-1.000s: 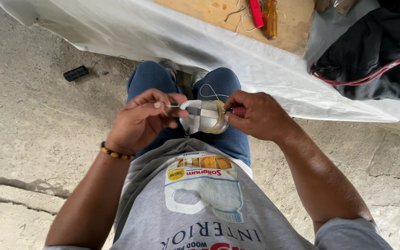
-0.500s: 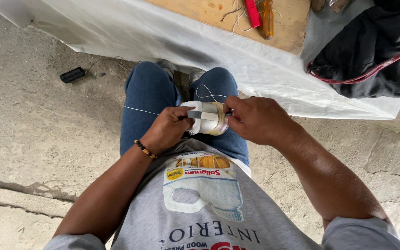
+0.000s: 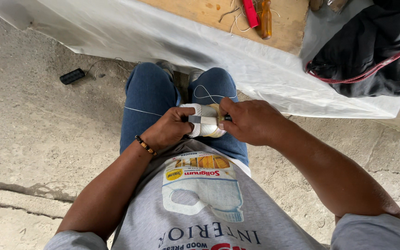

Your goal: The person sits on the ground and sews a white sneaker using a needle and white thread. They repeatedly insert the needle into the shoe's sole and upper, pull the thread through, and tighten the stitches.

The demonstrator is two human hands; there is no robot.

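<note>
Over my lap I hold a small rounded bundle [image 3: 205, 121] wrapped in white tape or cloth, with a grey strip across it and a bit of yellow-brown showing at its right end. My left hand [image 3: 168, 129] grips its left side, thumb on the grey strip. My right hand [image 3: 251, 121] closes on the right end, pinching something dark there. A thin white thread [image 3: 140, 111] runs from the bundle across my left jeans leg, and another loop [image 3: 207, 95] lies on the right knee.
A wooden board [image 3: 237, 18] on white plastic sheeting [image 3: 163, 37] lies ahead, carrying a red tool [image 3: 251, 13], an orange-handled screwdriver [image 3: 265, 21] and wire scraps. A black bag [image 3: 371, 51] sits at the right. A small black object [image 3: 72, 76] lies on the concrete floor at left.
My left hand has moved from above the bundle down onto its left side and closed on it. The right hand kept its grip.
</note>
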